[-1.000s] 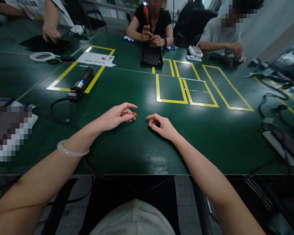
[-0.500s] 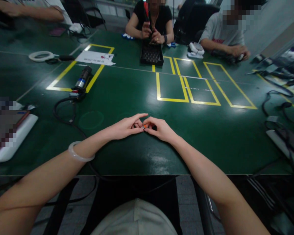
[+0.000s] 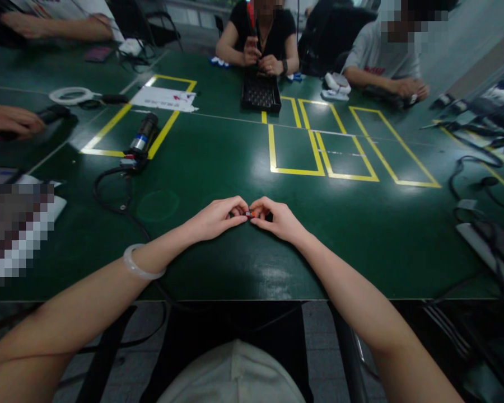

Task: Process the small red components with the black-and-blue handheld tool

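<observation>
Between my fingertips, just above the green table (image 3: 218, 263), is a small orange, black and silvery piece (image 3: 250, 214). It is too small for me to tell its kind. My left hand (image 3: 220, 217) pinches its left end with thumb and fingers. From the other side my right hand (image 3: 279, 219) grips the orange end, the fingers curled and the thumb beneath. Both hands are closed, their fingertips nearly touching, and they cover much of the piece. A pale bangle (image 3: 140, 263) circles my left wrist.
A black cylindrical tool (image 3: 143, 134) with a cable lies inside yellow tape at left, near a paper sheet (image 3: 163, 98) and a white ring-shaped object (image 3: 70, 95). A black tray (image 3: 260, 95) stands before a person opposite. Another person's hand (image 3: 14, 120) reaches in from the left.
My left fingers have curled in from a stretched-out pose and now pinch the small piece. Another person's hand with a dark object has come in at the left edge.
</observation>
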